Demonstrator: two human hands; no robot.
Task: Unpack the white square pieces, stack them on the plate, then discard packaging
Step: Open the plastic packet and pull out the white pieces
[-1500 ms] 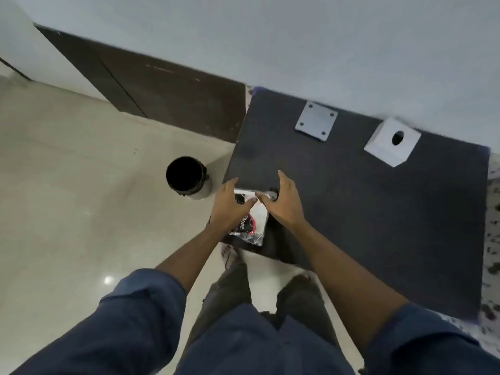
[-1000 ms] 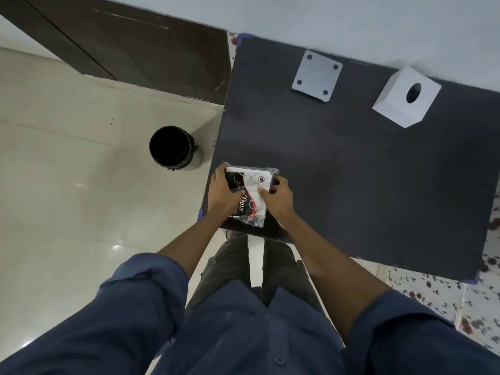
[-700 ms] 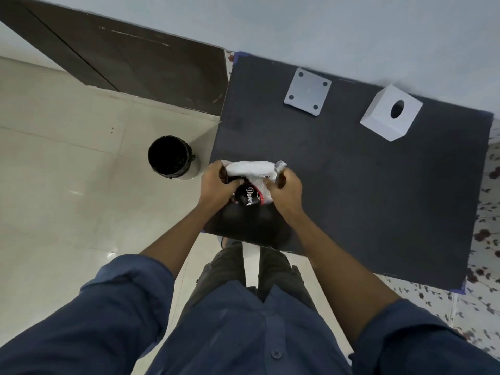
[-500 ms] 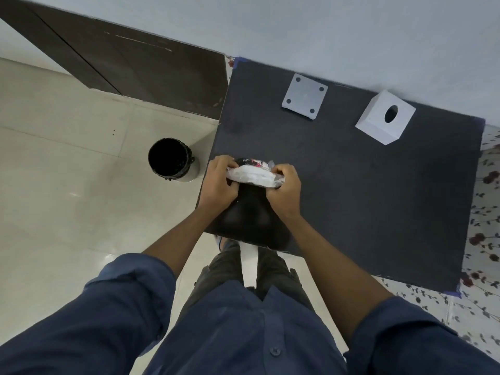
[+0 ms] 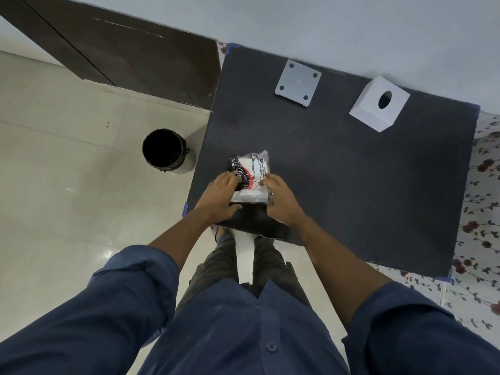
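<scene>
My left hand (image 5: 220, 194) and right hand (image 5: 281, 200) are both clamped on the packet (image 5: 250, 177), one at each side of its near end, at the near left corner of the desk (image 5: 351, 171). The packet's long axis runs away from me, its far end loose beyond my fingers; white pieces show through at the near end. The plate (image 5: 297, 82) lies far ahead, slightly right, so my right hand is nearer it. The bin (image 5: 165, 150) stands on the floor to the left, closer to my left hand.
</scene>
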